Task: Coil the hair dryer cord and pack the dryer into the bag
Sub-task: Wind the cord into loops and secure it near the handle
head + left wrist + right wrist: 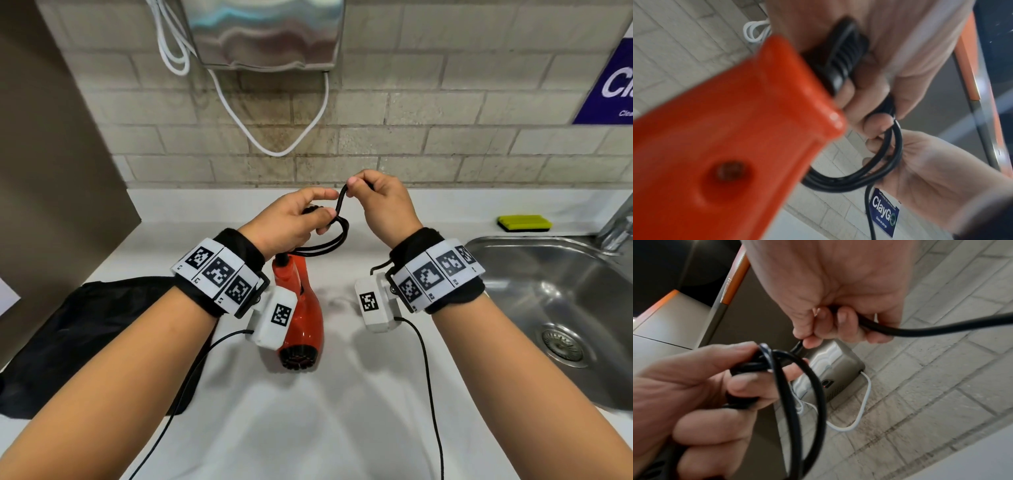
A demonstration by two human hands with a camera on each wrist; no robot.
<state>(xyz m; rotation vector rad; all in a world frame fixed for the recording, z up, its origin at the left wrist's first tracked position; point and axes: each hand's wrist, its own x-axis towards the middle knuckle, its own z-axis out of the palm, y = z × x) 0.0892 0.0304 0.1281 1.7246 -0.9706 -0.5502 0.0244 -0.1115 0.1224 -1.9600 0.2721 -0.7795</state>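
Observation:
An orange-red hair dryer lies on the white counter, its black grille toward me. Its orange handle fills the left wrist view. Its black cord is gathered in loops above the handle. My left hand grips those loops and a ribbed black plug or cord collar. My right hand pinches a strand of cord and holds it up just right of the left hand. The black bag lies flat on the counter at the left.
A steel sink with a tap is set into the counter at the right, a yellow-green sponge behind it. A metal wall unit with white cables hangs on the brick wall. A blue sign is at upper right.

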